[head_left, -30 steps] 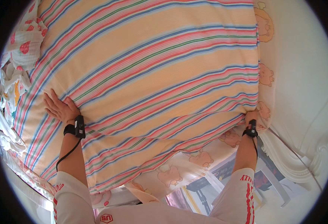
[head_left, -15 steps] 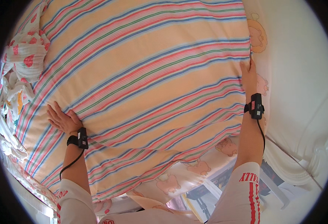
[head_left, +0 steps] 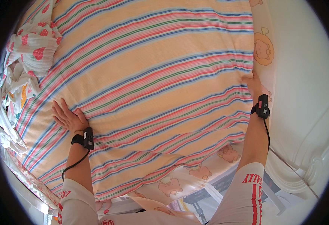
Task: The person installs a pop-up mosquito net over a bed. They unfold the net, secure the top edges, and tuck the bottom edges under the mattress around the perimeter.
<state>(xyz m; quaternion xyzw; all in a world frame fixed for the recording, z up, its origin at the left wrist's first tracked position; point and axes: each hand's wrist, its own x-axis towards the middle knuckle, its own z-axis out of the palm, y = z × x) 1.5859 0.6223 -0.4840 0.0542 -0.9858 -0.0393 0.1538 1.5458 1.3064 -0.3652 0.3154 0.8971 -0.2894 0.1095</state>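
Note:
A yellow-orange bed sheet [head_left: 160,90] with red, blue and green stripes covers most of the bed. My left hand [head_left: 70,117] presses flat on its left part, fingers spread and nothing held. At the sheet's right border, my right hand [head_left: 253,84] grips the edge; the thumb lies on top, and the other fingers are mostly hidden at or beneath the fabric. Below the striped sheet, a pale pink under-sheet [head_left: 263,39] with cartoon animals shows along the right side and near edge. A few shallow folds run across the near part of the striped sheet.
Crumpled white cloths, one with a red strawberry print [head_left: 39,47], lie along the left side. A white curved bed panel [head_left: 301,82] borders the bed on the right. Each wrist wears a black device with a cable. Furniture pieces show below the near edge.
The view has shifted, so the bed sits slightly lower and further right. My right hand has slid a little toward me along the sheet's edge; my left hand stays flat.

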